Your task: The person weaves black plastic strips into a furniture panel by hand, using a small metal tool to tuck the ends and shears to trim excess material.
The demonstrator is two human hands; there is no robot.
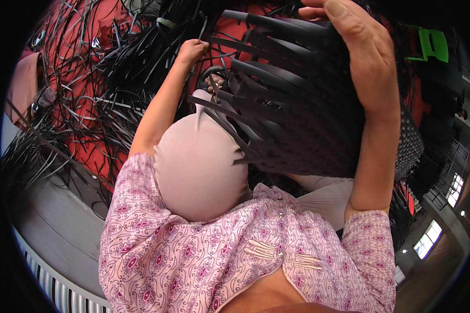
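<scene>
A black woven piece (318,104), basket-like, stands across my lap with loose flat strip ends fanning out to the left. My left hand (193,51) is closed beyond those ends, on a thin black strip (203,27) that sticks up from the fingers. At the upper right, my right hand (363,47) is raised along the woven piece's right side, fingers stretched out toward the left. Part of that hand is cut off by the top edge, and whether it presses on the weave is hard to tell.
Loose black strips lie in tangled heaps (136,62) over a red floor covering (86,148) to the left. My knee (201,161) rises beside the weave. A bright green plastic item (433,45) is at the far right. A grey ledge (57,219) runs at the lower left.
</scene>
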